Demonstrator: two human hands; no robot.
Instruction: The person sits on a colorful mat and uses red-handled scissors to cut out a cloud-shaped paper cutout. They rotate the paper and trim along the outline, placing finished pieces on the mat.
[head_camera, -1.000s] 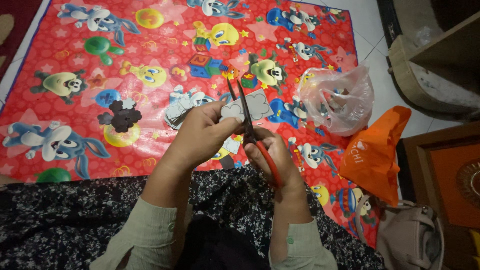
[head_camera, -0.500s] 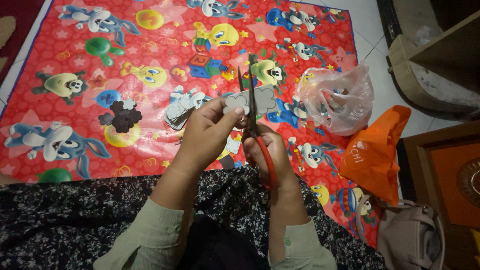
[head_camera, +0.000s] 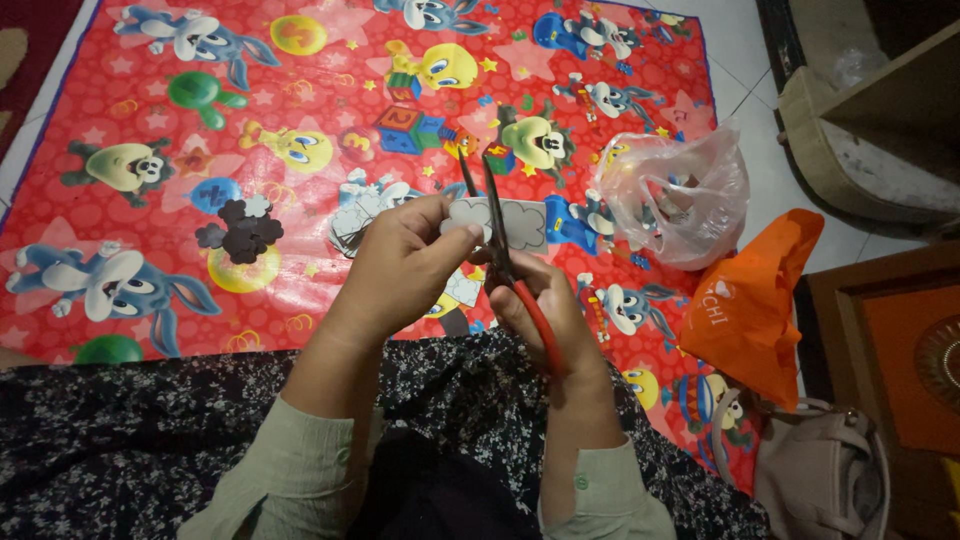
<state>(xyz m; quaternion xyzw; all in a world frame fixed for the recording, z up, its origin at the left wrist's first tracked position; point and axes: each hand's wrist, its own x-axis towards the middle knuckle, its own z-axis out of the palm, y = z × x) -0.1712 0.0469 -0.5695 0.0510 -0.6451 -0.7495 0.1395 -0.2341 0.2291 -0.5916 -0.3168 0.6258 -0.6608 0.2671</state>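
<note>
My left hand (head_camera: 400, 262) pinches a small grey cloud-shaped cutout (head_camera: 520, 222) by its left end, holding it above the red cartoon-print mat (head_camera: 300, 90). In my right hand (head_camera: 545, 310) are red-handled scissors (head_camera: 497, 235); their dark blades point away from me, opened around the cutout's middle. Beneath my hands a few pale paper scraps (head_camera: 460, 290) lie on the mat.
A small pile of black cut shapes (head_camera: 240, 228) lies on the mat to the left, with grey pieces (head_camera: 355, 215) beside my left hand. A clear plastic bag (head_camera: 670, 195), an orange bag (head_camera: 745, 305) and a beige handbag (head_camera: 820, 470) sit at the right, next to wooden furniture (head_camera: 880, 330).
The grey cutout has been turned in my left hand, and the scissor blades have opened wider around it. Both hands stay in the same spot.
</note>
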